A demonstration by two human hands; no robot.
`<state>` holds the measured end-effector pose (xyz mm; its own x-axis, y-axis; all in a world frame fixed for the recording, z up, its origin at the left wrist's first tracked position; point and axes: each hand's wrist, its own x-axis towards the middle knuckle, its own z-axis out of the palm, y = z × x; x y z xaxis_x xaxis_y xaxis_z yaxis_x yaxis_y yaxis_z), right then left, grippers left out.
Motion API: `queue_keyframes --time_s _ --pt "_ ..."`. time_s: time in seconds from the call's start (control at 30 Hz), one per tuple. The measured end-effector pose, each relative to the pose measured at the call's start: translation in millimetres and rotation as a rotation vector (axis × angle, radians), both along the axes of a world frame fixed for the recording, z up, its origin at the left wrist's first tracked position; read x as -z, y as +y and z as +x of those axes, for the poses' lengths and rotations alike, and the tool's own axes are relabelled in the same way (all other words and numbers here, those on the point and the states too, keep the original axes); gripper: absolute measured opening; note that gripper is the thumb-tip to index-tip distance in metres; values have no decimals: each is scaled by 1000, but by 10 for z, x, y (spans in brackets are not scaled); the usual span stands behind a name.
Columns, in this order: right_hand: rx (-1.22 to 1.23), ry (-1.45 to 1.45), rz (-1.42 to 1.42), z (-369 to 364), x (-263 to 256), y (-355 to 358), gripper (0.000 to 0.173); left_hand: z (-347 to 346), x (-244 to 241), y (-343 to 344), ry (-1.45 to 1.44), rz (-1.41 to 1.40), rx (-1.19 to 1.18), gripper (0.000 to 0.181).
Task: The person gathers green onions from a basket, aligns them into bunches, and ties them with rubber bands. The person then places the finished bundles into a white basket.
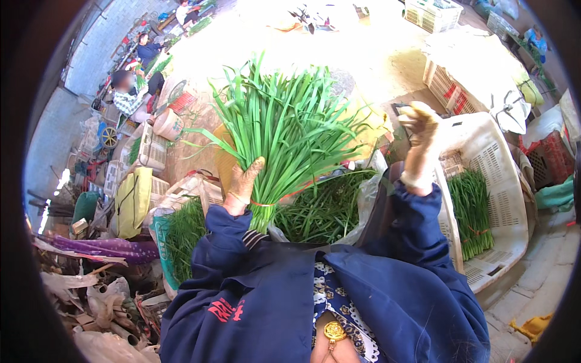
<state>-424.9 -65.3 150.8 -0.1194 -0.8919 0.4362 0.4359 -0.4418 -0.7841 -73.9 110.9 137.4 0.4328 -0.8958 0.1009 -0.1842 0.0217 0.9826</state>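
Observation:
Before my body, a large fanned bundle of long flat green leaves, like garlic chives [281,131], stands with its leaf tips pointing away from me. My left hand [243,181], in a soiled glove, grips its left side, thumb across the leaves. An orange-red tie [263,204] circles the pale lower stems, and a red strand runs from it toward the right. My right hand [420,136], also gloved, is raised apart from the bundle, left of a white crate [497,149]. Its fingers are curled and blurred; whether they hold anything is unclear.
Loose greens [317,213] lie in a clear plastic bag below the bundle. Tied green bundles [470,208] rest in the right crate. A green-sided sack [165,245] with greens stands left. Several people work farther off, one beside a pink bucket [168,124].

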Motion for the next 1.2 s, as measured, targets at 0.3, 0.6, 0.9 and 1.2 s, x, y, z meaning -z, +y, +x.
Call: queue_keyframes --time_s 0.3,0.6,0.9,1.2 --pt "-105 1164 -767 1358 -526 813 95 563 -794 615 -424 96 70 46" --pt "-562 1297 -613 1473 495 1096 28 953 -594 1589 -426 413 42 45" --pt "66 1435 -250 408 238 465 35 558 -98 1717 -784 321 94 113" --pt "-247 743 -167 487 -288 920 32 213 -250 1676 -795 587 172 127"
